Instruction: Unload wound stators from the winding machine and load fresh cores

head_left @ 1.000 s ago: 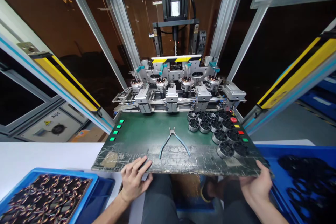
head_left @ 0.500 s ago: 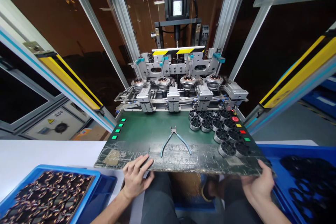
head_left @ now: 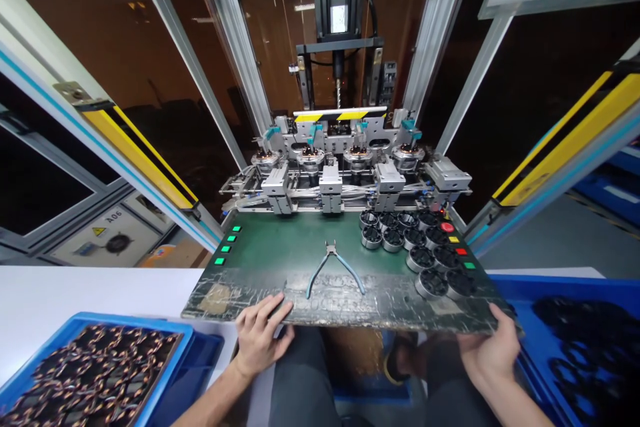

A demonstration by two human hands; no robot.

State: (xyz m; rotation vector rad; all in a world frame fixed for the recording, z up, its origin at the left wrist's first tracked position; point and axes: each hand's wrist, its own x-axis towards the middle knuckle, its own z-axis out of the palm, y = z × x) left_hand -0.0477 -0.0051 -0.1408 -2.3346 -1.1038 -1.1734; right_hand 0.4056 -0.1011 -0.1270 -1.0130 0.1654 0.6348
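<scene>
My left hand (head_left: 260, 339) rests at the front edge of the green work mat (head_left: 290, 253), fingers stretched onto it, holding nothing. My right hand (head_left: 493, 350) sits at the mat's front right corner, fingers curled around the edge. Blue-handled cutters (head_left: 331, 267) lie open in the middle of the mat. Several round black-and-metal parts (head_left: 417, 247) are grouped at the mat's right. Behind the mat, the machine fixture (head_left: 345, 167) holds several copper-wound parts in a row.
A blue bin of copper-wound parts (head_left: 90, 367) stands at the lower left on a white table (head_left: 75, 293). A blue bin with black parts (head_left: 580, 340) is at the right. Green buttons (head_left: 226, 248) line the mat's left; coloured buttons (head_left: 455, 240) its right. Yellow guard bars flank the machine.
Both hands stay at the mat's front edge. The fixture row with the copper-wound parts came forward, then went back.
</scene>
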